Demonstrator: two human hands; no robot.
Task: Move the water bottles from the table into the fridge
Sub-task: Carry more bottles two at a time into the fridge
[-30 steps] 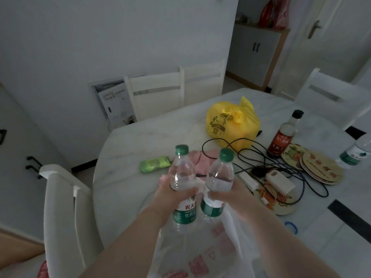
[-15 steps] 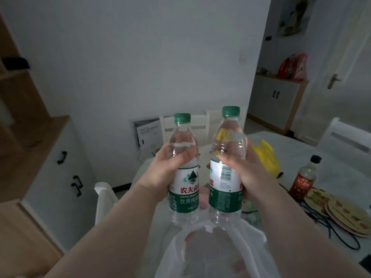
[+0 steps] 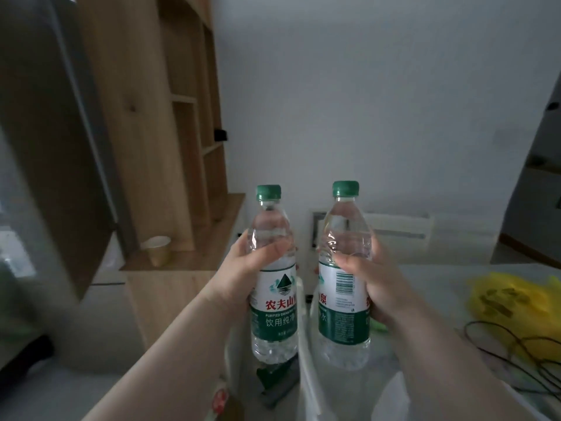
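Left hand: wrapped around the left water bottle at its shoulder, just above the label, with the thumb across the front and the fingers curled behind.
Right hand: wrapped around the right water bottle at the top of its label, with the thumb on the front beside the barcode.
Bottles: both are upright with green caps on. They are held side by side in the air with a narrow gap between them, off the table and near its left end.
Left edge: a grey, blurred panel fills this side. It may be the fridge door, but the view is too smeared to be sure.
Between panel and bottles: a wooden shelf unit stands against the wall. A paper cup sits on its lower ledge and a small dark object higher up.
Below the bottles: a white rail rises through the gap between them, with clear plastic bag at the bottom of the frame.
On the table: a yellow bag lies at the far right with a black cable looping in front of it, both well apart from the hands.
Behind the right bottle: a white chair back stands against the wall.
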